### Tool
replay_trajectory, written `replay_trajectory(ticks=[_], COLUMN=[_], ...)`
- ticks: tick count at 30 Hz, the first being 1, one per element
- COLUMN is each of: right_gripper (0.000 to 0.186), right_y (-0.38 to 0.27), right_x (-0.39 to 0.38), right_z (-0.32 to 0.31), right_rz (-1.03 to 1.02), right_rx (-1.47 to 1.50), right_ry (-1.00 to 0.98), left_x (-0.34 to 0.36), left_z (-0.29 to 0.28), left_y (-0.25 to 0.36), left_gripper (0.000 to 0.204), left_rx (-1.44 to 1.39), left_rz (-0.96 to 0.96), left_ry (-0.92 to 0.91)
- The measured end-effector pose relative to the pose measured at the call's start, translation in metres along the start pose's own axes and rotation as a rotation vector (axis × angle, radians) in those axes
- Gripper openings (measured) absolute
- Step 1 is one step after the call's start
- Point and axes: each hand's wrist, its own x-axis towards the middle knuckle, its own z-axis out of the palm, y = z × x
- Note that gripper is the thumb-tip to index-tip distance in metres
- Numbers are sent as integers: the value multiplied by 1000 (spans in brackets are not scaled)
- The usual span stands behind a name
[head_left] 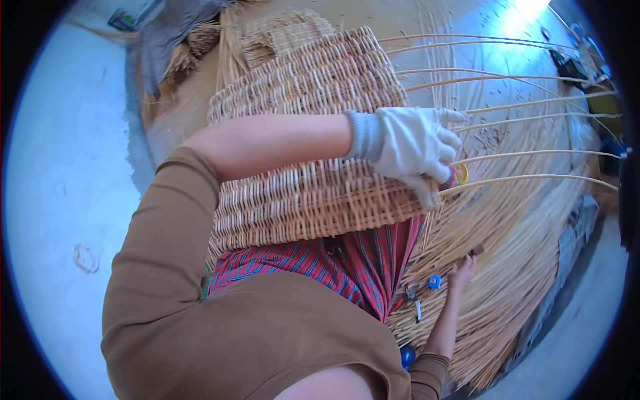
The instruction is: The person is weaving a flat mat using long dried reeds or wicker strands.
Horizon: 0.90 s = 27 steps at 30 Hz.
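Observation:
A woven wicker panel (pixel 307 87) lies across my lap, over a red striped cloth (pixel 280 267). Long pale stakes (pixel 493 73) stick out from its right edge. My left hand (pixel 417 150), in a white knitted glove, rests on that edge with its fingers spread over the stakes' roots. Part of a yellow ring-shaped thing (pixel 461 175) shows just past its fingertips. Down at the right my bare right hand (pixel 463 270) is closed on a small dark brown object (pixel 477 250), whose kind I cannot make out. It is over a wide spread of loose reeds (pixel 507 280).
Near my right forearm lie a blue tape measure (pixel 435 282), pruning shears (pixel 416 303) and a round blue thing (pixel 407 357). Another woven piece (pixel 287 33) and reed bundles (pixel 200 40) lie beyond the panel. Dark items (pixel 570 67) stand at the far right.

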Motion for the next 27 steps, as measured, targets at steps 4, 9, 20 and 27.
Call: replay_trajectory(ticks=[4, 9, 20, 27], right_gripper=[63, 40, 55, 19], right_y=[-11, 64, 14, 64], right_x=[47, 98, -15, -63], right_z=[14, 34, 10, -36], right_rz=[-4, -35, 296, 482], right_rx=[-97, -284, -431, 1199], right_ry=[-97, -109, -398, -209], left_x=[-48, -3, -27, -27], left_z=[10, 10, 6, 9], left_y=[4, 3, 19, 19], left_gripper=[56, 54, 47, 41], left_rx=[-164, -51, -79, -98], left_rz=[-321, -328, -465, -479], left_ry=[-89, -27, -56, 17])
